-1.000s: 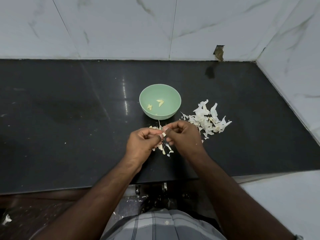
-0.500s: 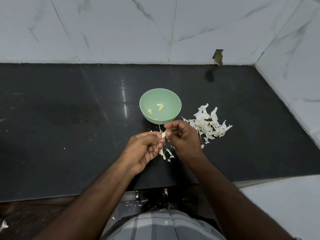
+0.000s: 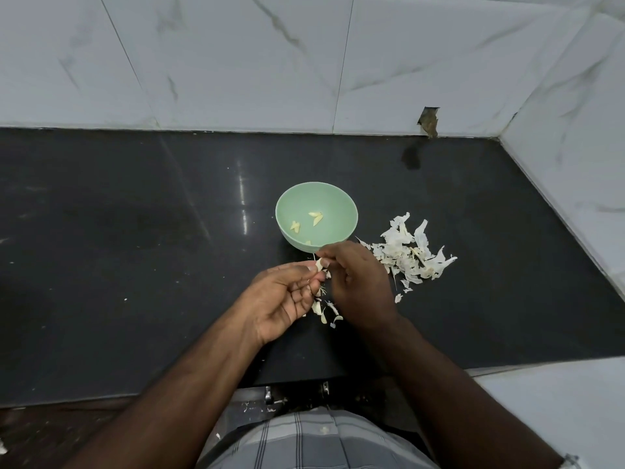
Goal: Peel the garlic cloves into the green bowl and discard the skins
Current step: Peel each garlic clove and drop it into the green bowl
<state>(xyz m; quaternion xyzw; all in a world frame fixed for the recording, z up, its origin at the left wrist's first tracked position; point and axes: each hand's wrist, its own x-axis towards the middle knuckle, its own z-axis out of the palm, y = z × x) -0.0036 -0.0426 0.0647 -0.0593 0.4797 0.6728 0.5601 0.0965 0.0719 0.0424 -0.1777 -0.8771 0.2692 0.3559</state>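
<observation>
Together, both hands' fingers [image 3: 313,266] pinch one garlic clove [image 3: 318,264] just before the green bowl [image 3: 348,228].

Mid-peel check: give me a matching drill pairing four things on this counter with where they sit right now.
Things:
1. peeled pale yellow garlic cloves
2. large heap of white papery garlic skins
3. partly peeled garlic clove
4. small scatter of skin scraps

Places:
A. on the black countertop, below the two hands
B. inside the round green bowl
C. pinched between left hand and right hand
D. on the countertop, right of the bowl

Pairs: 1-B, 2-D, 3-C, 4-A
</observation>
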